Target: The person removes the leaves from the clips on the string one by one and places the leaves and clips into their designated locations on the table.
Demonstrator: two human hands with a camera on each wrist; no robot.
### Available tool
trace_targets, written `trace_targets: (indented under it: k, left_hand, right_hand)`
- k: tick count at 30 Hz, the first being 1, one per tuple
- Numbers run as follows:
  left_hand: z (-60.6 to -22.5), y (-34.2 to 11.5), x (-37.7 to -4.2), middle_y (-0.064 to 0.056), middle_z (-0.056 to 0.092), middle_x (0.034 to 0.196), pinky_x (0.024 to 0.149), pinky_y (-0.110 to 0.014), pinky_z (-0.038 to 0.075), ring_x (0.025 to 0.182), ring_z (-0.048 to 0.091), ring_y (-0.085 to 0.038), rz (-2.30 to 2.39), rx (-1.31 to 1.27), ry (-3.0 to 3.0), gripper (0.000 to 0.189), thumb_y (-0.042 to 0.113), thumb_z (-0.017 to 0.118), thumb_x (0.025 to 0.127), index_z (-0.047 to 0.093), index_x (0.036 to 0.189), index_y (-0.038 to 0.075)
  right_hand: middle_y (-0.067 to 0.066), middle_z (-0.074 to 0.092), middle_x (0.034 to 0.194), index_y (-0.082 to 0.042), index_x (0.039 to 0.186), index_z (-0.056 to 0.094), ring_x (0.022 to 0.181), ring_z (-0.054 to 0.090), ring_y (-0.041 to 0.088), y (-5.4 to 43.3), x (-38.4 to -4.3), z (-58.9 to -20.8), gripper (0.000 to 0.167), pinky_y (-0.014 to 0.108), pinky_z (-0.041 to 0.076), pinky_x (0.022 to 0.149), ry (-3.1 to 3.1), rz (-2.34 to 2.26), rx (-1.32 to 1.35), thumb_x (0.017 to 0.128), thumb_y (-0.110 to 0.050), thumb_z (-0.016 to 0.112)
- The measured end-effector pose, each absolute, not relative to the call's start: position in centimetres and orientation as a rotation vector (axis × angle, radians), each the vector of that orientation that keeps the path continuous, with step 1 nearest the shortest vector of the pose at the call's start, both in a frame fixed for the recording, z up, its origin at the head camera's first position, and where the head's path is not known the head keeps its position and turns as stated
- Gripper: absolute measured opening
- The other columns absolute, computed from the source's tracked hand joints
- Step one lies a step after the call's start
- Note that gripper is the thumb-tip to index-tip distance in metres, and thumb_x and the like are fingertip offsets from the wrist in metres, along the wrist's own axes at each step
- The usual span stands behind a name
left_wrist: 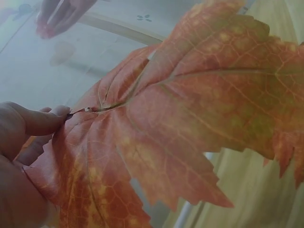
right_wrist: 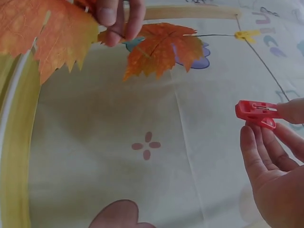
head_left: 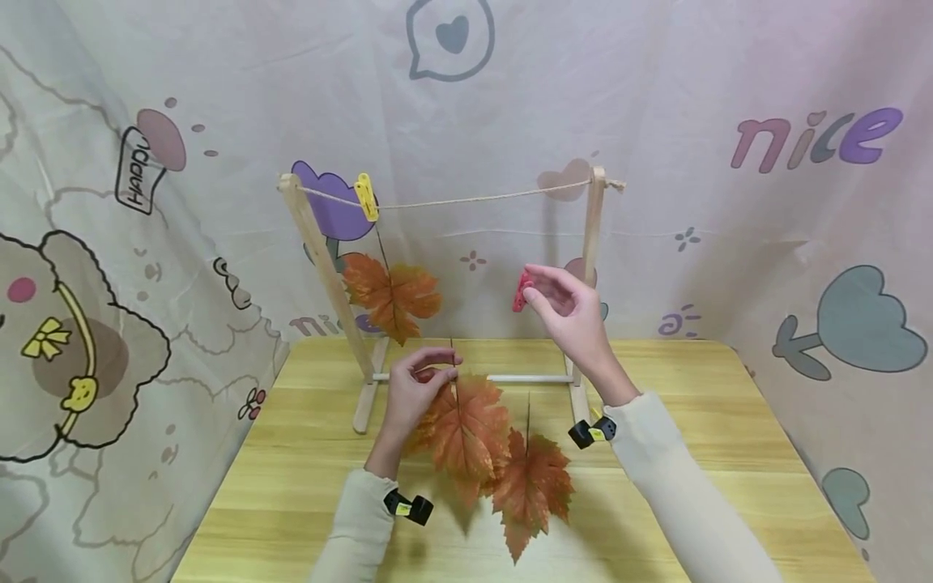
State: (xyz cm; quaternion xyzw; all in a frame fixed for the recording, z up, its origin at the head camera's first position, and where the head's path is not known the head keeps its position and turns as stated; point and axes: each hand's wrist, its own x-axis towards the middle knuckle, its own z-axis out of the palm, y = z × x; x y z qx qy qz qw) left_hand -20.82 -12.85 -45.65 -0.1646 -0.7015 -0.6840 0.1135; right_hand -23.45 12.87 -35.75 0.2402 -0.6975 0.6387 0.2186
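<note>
My left hand pinches the thin dark stem of an orange maple leaf, whose blade spreads below the fingers and fills much of the left wrist view. In my right hand a red clothespin is pinched between thumb and fingers, below the rope and left of the rack's right post. A second maple leaf hangs by its stem from a yellow clothespin clipped on the rope's left part. Another maple leaf lies on the table, its stem pointing away from me.
A wooden rack with a left post and a right post carries the rope. Its white lower bar runs across near the wooden table's back edge. A printed curtain stands behind.
</note>
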Motion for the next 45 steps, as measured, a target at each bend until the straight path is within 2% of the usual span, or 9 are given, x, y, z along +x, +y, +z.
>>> trace_targets:
  k: [13, 20, 27, 33, 39, 45]
  left_hand:
    - [-48.4, -12.9, -20.2, -0.02, 0.076, 0.103, 0.074, -0.025, 0.058, 0.098, 0.072, -0.039, -2.011, -0.38, -2.158, 0.022, -0.005, 0.075, 0.09, 0.075, 0.11, 0.0]
    - [-49.6, -12.9, -20.3, -0.025, 0.074, 0.105, 0.077, -0.025, 0.057, 0.099, 0.072, -0.038, -1.962, -0.374, -2.186, 0.022, -0.007, 0.075, 0.089, 0.075, 0.109, 0.001]
    - [-50.9, -13.1, -20.5, -0.014, 0.077, 0.101, 0.078, -0.026, 0.055, 0.1, 0.072, -0.032, -1.913, -0.342, -2.266, 0.021, -0.003, 0.076, 0.089, 0.076, 0.109, 0.004]
    - [-51.8, -13.2, -20.7, -0.01, 0.078, 0.1, 0.079, -0.026, 0.054, 0.1, 0.072, -0.029, -1.875, -0.33, -2.32, 0.02, 0.0, 0.077, 0.09, 0.076, 0.109, 0.008]
    - [-52.7, -13.1, -20.8, -0.013, 0.077, 0.1, 0.078, -0.027, 0.056, 0.098, 0.072, -0.031, -1.872, -0.312, -2.342, 0.022, -0.003, 0.076, 0.09, 0.076, 0.11, 0.006]
    - [-53.7, -13.3, -21.0, -0.013, 0.077, 0.1, 0.08, -0.029, 0.056, 0.098, 0.073, -0.028, -1.866, -0.291, -2.369, 0.022, -0.003, 0.076, 0.089, 0.076, 0.11, 0.005]
  right_hand:
    - [0.023, 0.07, 0.115, 0.003, 0.129, 0.067, 0.1, 0.07, 0.015, 15.4, -21.7, -38.3, 0.034, 0.025, 0.055, 0.092, -1.937, 1.842, 0.499, 0.095, 0.002, 0.07]
    - [0.022, 0.07, 0.116, 0.006, 0.127, 0.067, 0.101, 0.07, 0.014, 16.5, -20.9, -39.4, 0.032, 0.025, 0.054, 0.095, -1.948, 1.852, 0.419, 0.096, -0.002, 0.071]
    - [0.024, 0.071, 0.114, 0.004, 0.124, 0.069, 0.097, 0.071, 0.013, 17.6, -20.3, -41.6, 0.03, 0.024, 0.054, 0.093, -1.967, 1.845, 0.323, 0.095, -0.005, 0.073]
    - [0.028, 0.069, 0.116, 0.007, 0.126, 0.067, 0.096, 0.07, 0.012, 18.5, -19.7, -43.7, 0.032, 0.021, 0.054, 0.091, -2.002, 1.843, 0.256, 0.096, -0.003, 0.071]
    - [0.031, 0.067, 0.116, 0.008, 0.128, 0.065, 0.095, 0.069, 0.01, 19.7, -19.2, -45.8, 0.033, 0.02, 0.054, 0.089, -2.032, 1.839, 0.198, 0.096, 0.002, 0.069]
    - [0.032, 0.065, 0.119, 0.009, 0.129, 0.064, 0.096, 0.067, 0.009, 21.2, -18.9, -48.0, 0.033, 0.018, 0.055, 0.085, -2.056, 1.834, 0.123, 0.097, 0.002, 0.067]
